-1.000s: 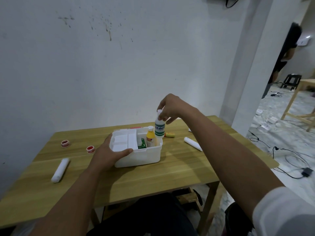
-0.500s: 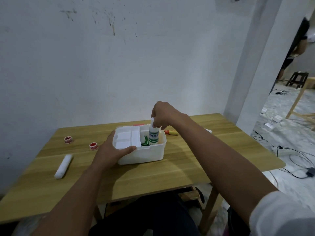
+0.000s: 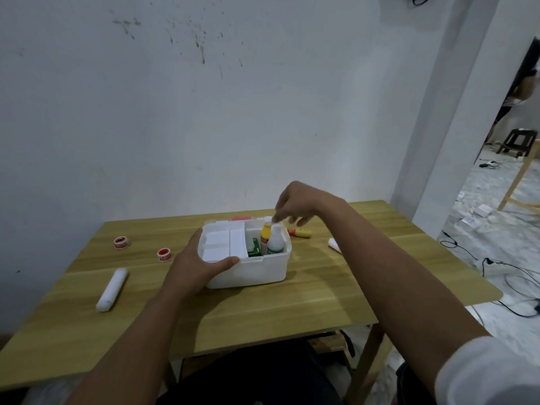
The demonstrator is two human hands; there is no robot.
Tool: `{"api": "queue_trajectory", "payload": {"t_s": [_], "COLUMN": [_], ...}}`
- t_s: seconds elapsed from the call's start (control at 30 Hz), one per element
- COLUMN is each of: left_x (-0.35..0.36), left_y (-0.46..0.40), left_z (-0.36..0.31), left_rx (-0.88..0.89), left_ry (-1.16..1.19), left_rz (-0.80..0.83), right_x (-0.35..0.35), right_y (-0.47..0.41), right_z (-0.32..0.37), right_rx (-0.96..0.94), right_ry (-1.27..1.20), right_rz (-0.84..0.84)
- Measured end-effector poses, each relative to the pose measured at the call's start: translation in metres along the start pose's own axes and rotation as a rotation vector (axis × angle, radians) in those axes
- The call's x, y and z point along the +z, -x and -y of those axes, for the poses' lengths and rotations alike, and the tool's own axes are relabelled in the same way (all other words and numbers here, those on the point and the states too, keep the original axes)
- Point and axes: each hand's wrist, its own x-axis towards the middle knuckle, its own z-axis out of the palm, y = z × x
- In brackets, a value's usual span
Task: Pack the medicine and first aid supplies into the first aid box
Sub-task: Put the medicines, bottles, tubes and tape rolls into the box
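Note:
A white first aid box [image 3: 257, 268] stands open on the wooden table [image 3: 321, 293]. Inside it stand a white bottle with a green label [image 3: 275, 241], a yellow bottle [image 3: 265, 232] and a green packet [image 3: 254, 250]. My left hand [image 3: 195, 266] grips the box's near left corner, thumb over the rim. Just above the white bottle's cap hovers my right hand [image 3: 295, 206], fingers loosely spread and holding nothing. Two red tape rolls [image 3: 121, 242] [image 3: 164, 254] and a white gauze roll [image 3: 112, 288] lie to the left.
An orange and yellow tube [image 3: 299, 232] lies behind the box, and another white roll [image 3: 334, 244] shows past my right forearm. Something red [image 3: 242, 218] peeks out behind the box. Cables [image 3: 502, 267] trail on the floor to the right, with a stool [image 3: 520, 141] beyond.
My right hand lowered the white bottle into the box beside the yellow bottle and let go of it, then lifted slightly. My left hand stayed on the box.

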Motion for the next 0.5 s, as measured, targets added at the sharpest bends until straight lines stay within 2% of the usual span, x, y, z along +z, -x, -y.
{"api": "queue_trajectory", "payload": {"t_s": [0.07,0.13,0.3,0.4,0.5], "left_x": [0.0,0.0,0.0,0.001,0.001], "left_y": [0.0,0.001,0.001,-0.001,-0.002], "left_z": [-0.001,-0.002,-0.003,-0.001,0.0], "left_rx": [0.01,0.03,0.041,0.02,0.002], "left_ry": [0.007,0.011,0.034,0.02,0.013], "left_rz": [-0.002,-0.013,-0.017,-0.011,-0.017], "right_x": [-0.007,0.003,0.057,0.074,0.073], "right_y": [-0.015,-0.033,-0.054,-0.057,-0.056], "right_z": [-0.014,-0.034,-0.08,-0.095,-0.101], "right_rx": [0.015,0.038,0.041,0.087,0.097], "right_ry": [0.039,0.182,0.468,0.513,0.442], "right_rz": [-0.174,-0.248,-0.081,-0.127,-0.172]}}
